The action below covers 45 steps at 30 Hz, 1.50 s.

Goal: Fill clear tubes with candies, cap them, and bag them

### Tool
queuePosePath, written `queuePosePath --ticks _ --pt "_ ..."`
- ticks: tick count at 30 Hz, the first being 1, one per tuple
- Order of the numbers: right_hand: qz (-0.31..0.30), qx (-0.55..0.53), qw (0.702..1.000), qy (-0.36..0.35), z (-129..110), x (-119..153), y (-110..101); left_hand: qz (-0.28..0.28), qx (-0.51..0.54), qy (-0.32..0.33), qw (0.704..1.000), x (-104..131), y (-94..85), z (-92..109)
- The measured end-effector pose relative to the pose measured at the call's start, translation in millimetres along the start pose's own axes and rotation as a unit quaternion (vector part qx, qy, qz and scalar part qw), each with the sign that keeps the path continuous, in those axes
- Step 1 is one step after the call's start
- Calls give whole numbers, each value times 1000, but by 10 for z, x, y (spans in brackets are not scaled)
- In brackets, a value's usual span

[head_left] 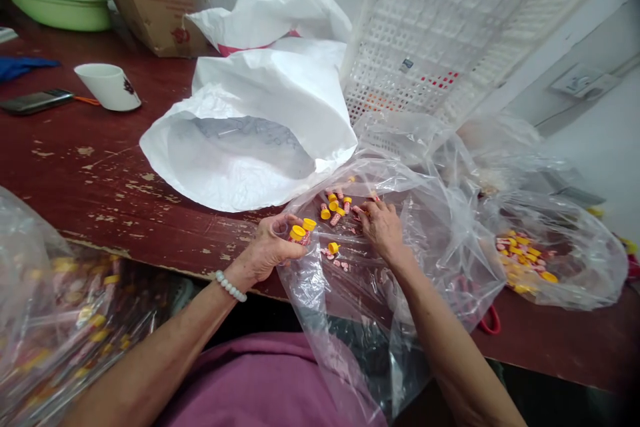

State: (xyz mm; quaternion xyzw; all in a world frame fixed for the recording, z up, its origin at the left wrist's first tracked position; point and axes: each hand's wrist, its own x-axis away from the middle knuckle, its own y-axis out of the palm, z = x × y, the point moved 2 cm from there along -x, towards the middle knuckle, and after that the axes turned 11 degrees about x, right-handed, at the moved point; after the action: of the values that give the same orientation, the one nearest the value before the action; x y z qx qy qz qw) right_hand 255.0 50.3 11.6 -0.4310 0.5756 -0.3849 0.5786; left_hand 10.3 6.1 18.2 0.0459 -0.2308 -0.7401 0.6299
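My left hand [280,243], with a pale bead bracelet at the wrist, is wrapped round a clear container out of which yellow-capped vials [299,233] show. It is at the near left edge of a spread clear plastic bag [435,240]. Inside the bag's mouth, my right hand [381,223] has its fingers curled down among small pink pieces; whatever they grip is too small to make out. Several yellow-capped vials with pink contents [336,213] lie just left of those fingers. One yellow cap [333,248] rests nearer to me beside loose pink pieces [343,265].
A white sack [225,173] lies open behind my hands, by a white basket [415,40]. Bags of capped vials are at the right [530,257] and lower left [75,307]. A cup [110,87], phone [37,101] and red handle [493,320] are on the table.
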Motion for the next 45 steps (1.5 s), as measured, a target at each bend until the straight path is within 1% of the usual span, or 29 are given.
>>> queuePosePath --ticks 1,2,4,5,7,8,9,11,13,15,17,20,22,25,28,30,31,33,34,35,37,39,40,41,42,43,44,45 --pt "-19 31 999 9 87 -39 84 -6 -16 18 1000 -1 8 -2" --pt "-32 41 999 16 141 -59 145 -12 -38 37 999 -3 17 -5" --pt "-29 8 999 37 155 -48 169 -21 -87 69 994 -11 31 -8" --pt "-16 -32 998 48 120 -23 126 -27 -110 83 990 -15 38 -4" --pt "14 -144 988 52 -19 52 -55 -45 -158 110 980 -20 58 16" --pt "25 -202 978 34 -117 97 -181 -55 -180 122 974 -18 73 29" --pt "33 -252 967 0 -227 143 -317 -66 -200 130 969 -13 91 42" --pt "37 -307 947 -93 -453 232 -584 -89 -224 131 962 5 139 56" --pt "38 -304 936 -175 -631 303 -781 -119 -231 125 958 28 193 56" --pt "31 -285 932 -223 -731 345 -879 -147 -235 126 953 49 238 46" --pt "25 -276 932 -235 -759 360 -899 -159 -243 136 947 61 259 35" --pt "50 -286 938 -191 -738 374 -865 -158 -251 137 945 63 252 17" --pt "54 -280 940 -184 -754 419 -826 -153 -257 135 945 61 236 3" --pt "10 -238 946 -222 -848 526 -754 -145 -271 130 943 56 213 -27" --pt "-26 -214 950 -227 -881 538 -664 -125 -246 94 957 37 181 -56" --pt "-27 -241 946 -215 -786 429 -571 -104 -206 66 971 15 150 -57" --pt "-18 -250 948 -196 -692 338 -508 -94 -185 56 977 5 134 -53" --pt "13 -212 969 -123 -429 113 -347 -81 -152 44 984 -13 107 -42" --pt "16 -153 985 -77 -284 -3 -250 -76 -143 43 986 -19 96 -38" --pt "4 -84 996 -40 -149 -111 -147 -70 -140 46 987 -22 89 -35" --pt "-48 19 999 -8 53 -279 46 -63 -146 58 985 -22 86 -30" --pt "-95 61 994 -1 146 -364 167 -63 -164 71 982 -15 98 -20" --pt "-107 66 992 5 153 -374 182 -65 -174 75 980 -11 105 -14" --pt "-107 53 993 17 135 -363 163 -67 -182 77 978 -8 113 -7" --pt "-99 13 994 34 93 -330 111 -68 -188 77 977 -5 119 -1" --pt "-87 -55 993 52 28 -277 32 -69 -195 77 975 -3 125 3" --pt "-74 -149 983 71 -60 -204 -65 -70 -199 77 974 -2 131 4" --pt "-62 -259 960 86 -168 -116 -173 -71 -202 73 974 -3 138 -2"
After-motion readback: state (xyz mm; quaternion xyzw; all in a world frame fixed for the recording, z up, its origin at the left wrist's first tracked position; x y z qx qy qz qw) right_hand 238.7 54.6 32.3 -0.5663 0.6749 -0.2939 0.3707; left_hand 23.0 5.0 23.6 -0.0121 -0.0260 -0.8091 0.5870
